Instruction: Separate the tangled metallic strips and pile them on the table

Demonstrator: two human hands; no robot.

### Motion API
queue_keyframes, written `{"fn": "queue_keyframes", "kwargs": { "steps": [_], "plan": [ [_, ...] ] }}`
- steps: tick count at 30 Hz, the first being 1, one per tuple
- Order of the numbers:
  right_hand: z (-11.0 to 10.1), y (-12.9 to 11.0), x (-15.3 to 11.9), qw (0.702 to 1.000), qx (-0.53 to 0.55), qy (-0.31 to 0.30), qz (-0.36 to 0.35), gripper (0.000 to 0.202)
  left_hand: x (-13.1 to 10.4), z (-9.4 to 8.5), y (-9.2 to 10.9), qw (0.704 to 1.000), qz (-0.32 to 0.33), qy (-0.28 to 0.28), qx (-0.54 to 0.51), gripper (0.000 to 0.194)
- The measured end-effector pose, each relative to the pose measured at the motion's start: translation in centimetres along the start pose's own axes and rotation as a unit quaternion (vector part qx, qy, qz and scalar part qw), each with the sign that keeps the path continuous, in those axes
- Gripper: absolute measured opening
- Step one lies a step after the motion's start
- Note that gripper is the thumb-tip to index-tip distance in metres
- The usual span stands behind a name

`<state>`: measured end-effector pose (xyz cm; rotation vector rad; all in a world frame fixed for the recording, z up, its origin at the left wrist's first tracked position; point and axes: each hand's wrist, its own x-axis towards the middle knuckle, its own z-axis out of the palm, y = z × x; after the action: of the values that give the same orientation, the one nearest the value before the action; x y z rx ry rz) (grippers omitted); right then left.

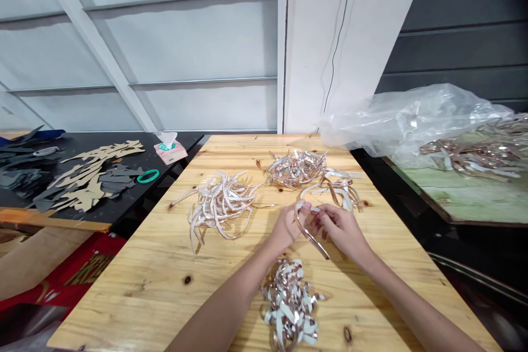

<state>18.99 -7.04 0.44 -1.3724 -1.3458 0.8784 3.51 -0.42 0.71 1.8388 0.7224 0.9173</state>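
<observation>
Over the middle of the wooden table (165, 275), my left hand (286, 225) pinches a narrow strip (310, 237) with a shiny rose-gold side and a white side. The strip's free end hangs down toward the right. Close by, my right hand (337, 226) has its fingers closed on the same strip near its white upper part. A heap of pale thin strips (223, 203) lies left of my hands. Beyond them is a pile of shiny rose-gold strips (297, 168), with several looser strips (342, 187) beside it. Curled shiny and white scraps (291, 305) lie below my wrists.
A black table (136, 198) at the left bears beige and grey cut pieces (93, 176), a green tape ring (147, 176) and a tissue pack (170, 149). At the right, clear plastic sheeting (412, 118) and more strips (474, 157) lie on a greenish board (445, 192).
</observation>
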Motion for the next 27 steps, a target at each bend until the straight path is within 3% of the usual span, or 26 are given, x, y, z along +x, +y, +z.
{"fn": "queue_keyframes", "kwargs": {
  "steps": [5, 12, 17, 22, 27],
  "plan": [
    [0.2, -0.2, 0.2, 0.999, -0.026, 0.033, 0.033, 0.027, -0.1, 0.1, 0.5, 0.999, 0.021, -0.029, -0.033, 0.045],
    [0.1, 0.2, 0.3, 0.996, 0.044, 0.038, 0.061, 0.024, 0.1, 0.3, -0.4, 0.999, -0.046, 0.004, -0.029, 0.055],
    [0.2, -0.2, 0.0, 0.995, 0.039, 0.057, 0.071, 0.023, 0.0, 0.4, 0.0, 1.0, -0.03, 0.007, 0.003, 0.054],
    [0.4, -1.5, -0.7, 0.997, 0.045, 0.046, 0.029, 0.026, 0.3, -0.1, -0.6, 0.991, -0.063, 0.094, 0.068, 0.059],
    [0.4, -2.0, -1.3, 0.999, 0.032, -0.018, -0.038, 0.028, 0.2, -0.5, -0.5, 0.991, -0.033, 0.069, 0.114, 0.053]
  ]
}}
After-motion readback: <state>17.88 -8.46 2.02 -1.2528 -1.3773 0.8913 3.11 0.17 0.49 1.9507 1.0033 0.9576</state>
